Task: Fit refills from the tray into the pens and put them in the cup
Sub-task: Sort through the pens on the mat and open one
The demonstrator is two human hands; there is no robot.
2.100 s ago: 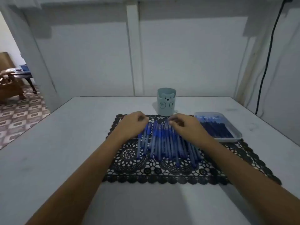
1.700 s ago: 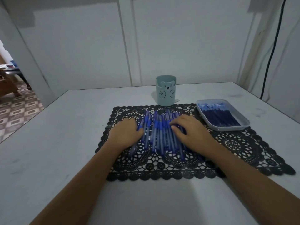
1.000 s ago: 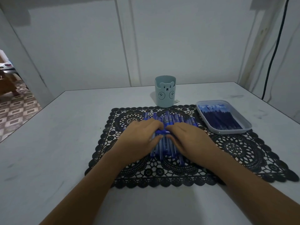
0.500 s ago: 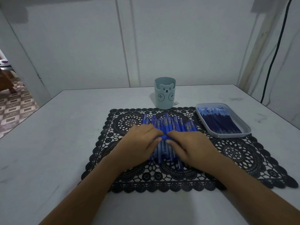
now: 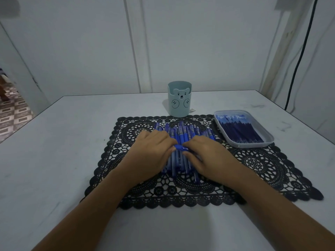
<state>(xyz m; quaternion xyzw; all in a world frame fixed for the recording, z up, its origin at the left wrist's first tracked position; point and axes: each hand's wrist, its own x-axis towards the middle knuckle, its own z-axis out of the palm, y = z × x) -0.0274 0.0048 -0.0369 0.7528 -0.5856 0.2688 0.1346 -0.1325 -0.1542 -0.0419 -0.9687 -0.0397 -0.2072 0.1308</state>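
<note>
A blue pen point(image 5: 179, 147) is held crosswise, pinched at its ends by the curled fingers of the left hand point(image 5: 152, 154) and the right hand point(image 5: 208, 156), just above a pile of pens point(image 5: 183, 135) laid on a black lace mat point(image 5: 262, 165). Dark refills point(image 5: 239, 129) are seen in a pale tray point(image 5: 253, 144) at the mat's far right corner. A light blue cup point(image 5: 179, 100) is stood upright just behind the mat. The mat is spread on a pale grey table point(image 5: 54, 160) set against white panelled walls point(image 5: 81, 42). A black cable point(image 5: 299, 60) is hung at right, and a patterned tiled floor point(image 5: 12, 113) is glimpsed at left.
</note>
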